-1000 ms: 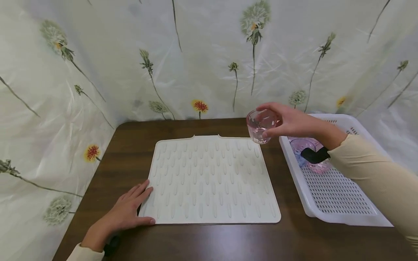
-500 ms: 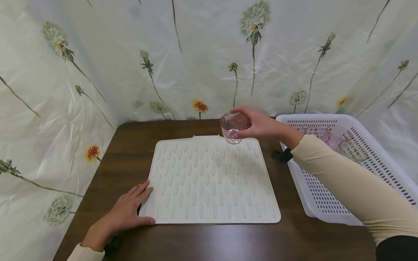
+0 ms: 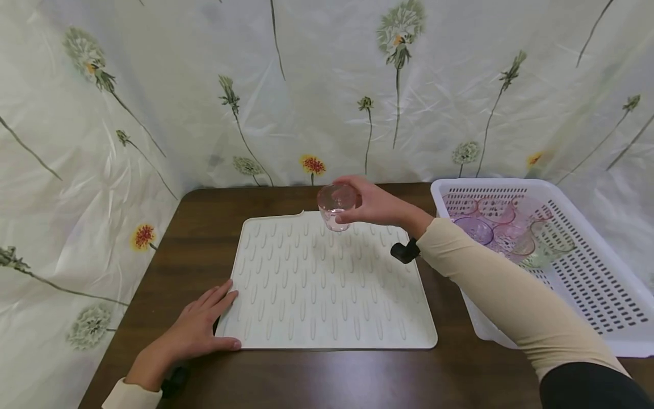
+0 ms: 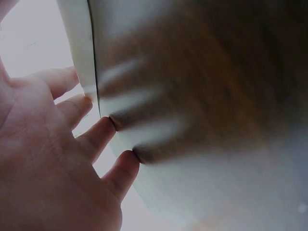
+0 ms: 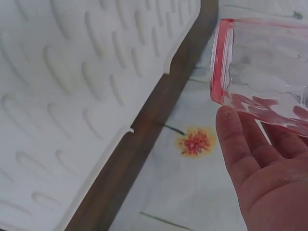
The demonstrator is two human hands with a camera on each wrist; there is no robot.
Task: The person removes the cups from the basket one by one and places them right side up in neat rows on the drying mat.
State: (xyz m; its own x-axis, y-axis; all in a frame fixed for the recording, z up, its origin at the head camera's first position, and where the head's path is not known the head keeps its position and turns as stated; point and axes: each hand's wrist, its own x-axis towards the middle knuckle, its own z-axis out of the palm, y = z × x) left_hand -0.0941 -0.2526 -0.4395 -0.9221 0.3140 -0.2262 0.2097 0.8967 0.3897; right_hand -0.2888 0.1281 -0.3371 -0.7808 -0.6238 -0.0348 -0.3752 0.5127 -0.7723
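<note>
- The left hand [image 3: 196, 326] lies spread and flat at the near left, its fingers extended and grasping nothing; fingertips and thumb touch the left edge of the white mat.
- The white mat [image 3: 327, 289], covered in raised oblong ridges, lies flat on the dark wooden surface [image 3: 286, 378].
- The pink glass [image 3: 330, 207] is held rim up over the far edge of the mat.
- The right hand [image 3: 375, 205] grips that glass from its right side, thumb on the near side and fingers round the far side.
- A cream sleeve [image 3: 480, 278] covers the right arm, passing in front of part of the basket.
- The white perforated basket [image 3: 605, 289] stands at the right, holding several pink glasses [image 3: 531, 209], a purple glass [image 3: 474, 229] and a greenish glass [image 3: 554, 241].
</note>
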